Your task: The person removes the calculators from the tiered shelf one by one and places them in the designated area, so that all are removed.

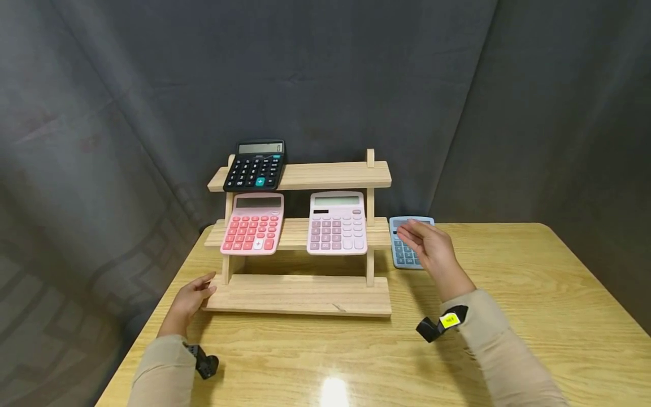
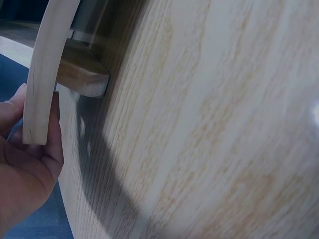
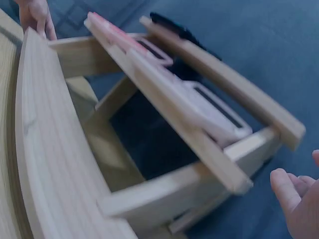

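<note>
A three-tier wooden display rack (image 1: 305,295) stands on the table. My left hand (image 1: 189,298) grips the left end of its lowest board; in the left wrist view, thumb and fingers hold both faces of that board (image 2: 42,74). My right hand (image 1: 433,249) hovers to the right of the rack, its fingers loosely bent and holding nothing. Partly hidden behind it is a blue calculator (image 1: 405,258). On the middle tier lean a pink calculator (image 1: 252,223) with coral keys and a pale lilac calculator (image 1: 337,223). A black calculator (image 1: 256,165) leans on the top tier at the left.
The wooden table (image 1: 529,294) extends to the right of the rack and toward me. Dark grey curtain (image 1: 325,73) hangs behind and on both sides. The rack's upright posts (image 1: 370,265) rise close to my right hand's side.
</note>
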A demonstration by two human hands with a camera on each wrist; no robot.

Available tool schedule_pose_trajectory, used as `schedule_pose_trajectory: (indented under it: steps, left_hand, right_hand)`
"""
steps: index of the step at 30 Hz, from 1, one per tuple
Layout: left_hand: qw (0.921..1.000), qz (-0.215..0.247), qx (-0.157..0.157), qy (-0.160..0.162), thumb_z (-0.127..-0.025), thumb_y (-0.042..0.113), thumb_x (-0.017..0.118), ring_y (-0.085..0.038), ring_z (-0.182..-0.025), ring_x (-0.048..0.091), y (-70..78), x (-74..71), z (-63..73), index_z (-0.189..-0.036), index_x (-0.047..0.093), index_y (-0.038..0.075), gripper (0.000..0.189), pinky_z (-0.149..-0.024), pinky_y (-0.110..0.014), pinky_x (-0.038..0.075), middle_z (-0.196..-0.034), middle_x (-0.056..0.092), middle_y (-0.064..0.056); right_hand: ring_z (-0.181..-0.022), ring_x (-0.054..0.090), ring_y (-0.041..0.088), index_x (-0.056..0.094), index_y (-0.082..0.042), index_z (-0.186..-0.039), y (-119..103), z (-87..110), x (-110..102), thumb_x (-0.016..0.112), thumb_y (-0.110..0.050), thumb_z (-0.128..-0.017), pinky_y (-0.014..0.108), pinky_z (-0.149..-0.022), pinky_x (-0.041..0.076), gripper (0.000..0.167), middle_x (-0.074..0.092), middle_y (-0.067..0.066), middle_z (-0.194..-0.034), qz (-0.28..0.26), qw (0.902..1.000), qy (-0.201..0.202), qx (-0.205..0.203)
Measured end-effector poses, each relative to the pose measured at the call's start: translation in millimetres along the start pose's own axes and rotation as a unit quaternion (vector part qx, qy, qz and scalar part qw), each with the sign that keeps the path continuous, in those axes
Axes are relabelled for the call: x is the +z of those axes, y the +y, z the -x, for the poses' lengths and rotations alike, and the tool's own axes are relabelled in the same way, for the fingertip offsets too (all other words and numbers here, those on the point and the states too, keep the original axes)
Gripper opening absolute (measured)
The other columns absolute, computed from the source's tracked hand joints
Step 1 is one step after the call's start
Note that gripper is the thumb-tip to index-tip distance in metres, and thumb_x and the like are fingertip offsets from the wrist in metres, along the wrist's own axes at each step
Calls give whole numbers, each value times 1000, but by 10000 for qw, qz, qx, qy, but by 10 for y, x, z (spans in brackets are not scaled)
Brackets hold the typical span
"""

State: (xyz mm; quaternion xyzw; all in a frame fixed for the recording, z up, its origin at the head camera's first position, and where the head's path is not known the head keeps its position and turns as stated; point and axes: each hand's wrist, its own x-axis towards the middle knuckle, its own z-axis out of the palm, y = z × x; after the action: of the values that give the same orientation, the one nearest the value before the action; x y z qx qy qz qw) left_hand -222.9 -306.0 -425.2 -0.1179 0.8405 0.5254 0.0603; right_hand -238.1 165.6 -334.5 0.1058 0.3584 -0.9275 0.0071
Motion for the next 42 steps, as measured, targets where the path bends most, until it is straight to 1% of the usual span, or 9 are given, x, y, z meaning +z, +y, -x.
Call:
schedule_pose_trajectory:
  steps: [7, 14, 17, 21, 27, 31, 34, 38, 42]
  left_hand:
    - [9999, -50, -106, -122, -90, 15, 47, -31, -109, 31, -21, -30, -16, -134, 25, 0, 52, -84, -34, 35, -128, 27, -26]
    - [9999, -30, -2, -119, -88, 14, 49, -17, -84, 46, -25, -21, -26, -133, 28, -1, 52, -64, -22, 40, -122, 33, -27]
    - [9998, 19, -69, -169, -88, 15, 50, -24, -96, 43, -9, -26, -28, -134, 26, -1, 53, -73, -26, 40, -127, 28, -29]
    - [9996, -6, -122, -236, -89, 17, 49, -32, -112, 29, -1, -38, -34, -134, 24, 0, 55, -80, -30, 37, -132, 21, -29]
    - [9998, -97, 54, -167, -89, 18, 49, -31, -104, 35, -50, -43, -42, -134, 26, -1, 54, -75, -26, 39, -126, 29, -28]
    - [9999, -74, 85, 6, -87, 21, 52, -22, -96, 41, -82, -28, -57, -133, 29, 0, 56, -73, -25, 40, -121, 34, -24]
    - [9999, -61, 58, 136, -86, 21, 54, -19, -91, 42, -82, -14, -58, -132, 32, 1, 55, -68, -23, 40, -117, 37, -21]
    - [10000, -72, 50, 8, -88, 19, 51, -27, -97, 38, -57, -9, -34, -133, 29, 0, 53, -67, -21, 39, -120, 34, -24]
    - [9998, -138, 46, -135, -89, 19, 48, -33, -105, 35, -46, -16, -19, -134, 25, 0, 54, -75, -26, 39, -126, 28, -29]
  right_hand:
    - [-99, 52, 28, 60, 0, -84, 124, -16, 207, 50, 3, -84, 35, -83, 38, 11, 58, 15, -84, 174, 9997, -110, 91]
    - [-109, 43, 30, 48, 1, -99, 180, -12, 418, 44, 1, -87, 33, -84, 38, 13, 57, 14, -85, 479, 9982, -355, 15]
    - [-105, 47, 30, 50, 2, -97, 209, -20, 481, 44, 3, -87, 33, -84, 38, 12, 57, 13, -84, 556, 9974, -455, -53]
    - [-87, 58, 25, 49, 7, -101, 251, -36, 550, 43, 6, -86, 35, -84, 37, 16, 59, 14, -80, 552, 9960, -692, -136]
    - [-82, 59, 22, 39, 13, -118, 315, -67, 689, 43, 7, -86, 34, -82, 39, 33, 60, 13, -78, 694, 9944, -792, -65]
    - [-84, 58, 22, 30, 15, -125, 359, -88, 788, 43, 5, -86, 34, -81, 40, 43, 60, 12, -77, 794, 9940, -757, -8]
    - [-89, 57, 24, 30, 14, -126, 400, -104, 850, 43, 5, -86, 33, -81, 41, 42, 59, 11, -78, 858, 9936, -726, 54]
    - [-91, 56, 24, 35, 13, -123, 459, -126, 915, 44, 5, -86, 33, -80, 41, 39, 60, 11, -78, 873, 9938, -682, 116]
    - [-86, 58, 23, 41, 12, -117, 498, -132, 987, 45, 4, -86, 33, -80, 42, 33, 60, 12, -78, 860, 9938, -691, 138]
